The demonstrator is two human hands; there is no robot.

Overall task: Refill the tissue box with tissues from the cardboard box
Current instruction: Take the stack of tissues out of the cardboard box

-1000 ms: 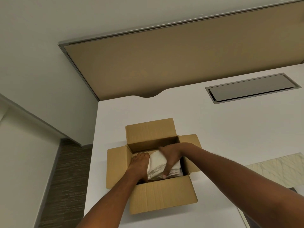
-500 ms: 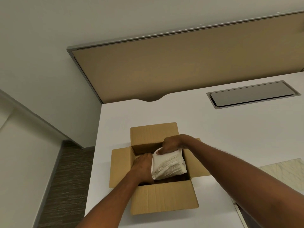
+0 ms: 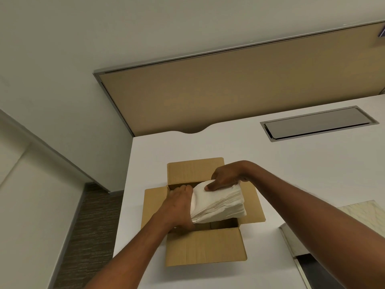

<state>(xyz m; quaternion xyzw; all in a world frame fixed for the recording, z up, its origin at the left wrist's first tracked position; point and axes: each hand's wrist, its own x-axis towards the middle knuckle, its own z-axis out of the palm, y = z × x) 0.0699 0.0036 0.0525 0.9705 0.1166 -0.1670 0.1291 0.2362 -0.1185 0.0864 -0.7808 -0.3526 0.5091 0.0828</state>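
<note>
Tissues (image 3: 217, 203), a thick white stack, sit tilted above the open carton (image 3: 205, 249) near the desk's (image 3: 291, 167) left edge, gripped by both hands. Left hand (image 3: 179, 207) clasps the stack's left end, fingers curled beneath; right hand (image 3: 226, 178) pinches its far top edge. Part of the tissue box (image 3: 354, 213) shows at the desk's right, beside the right forearm.

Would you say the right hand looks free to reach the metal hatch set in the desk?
Probably not yet: the right hand and left hand both hold the tissue stack, though bare desk leads to the hatch.
</note>
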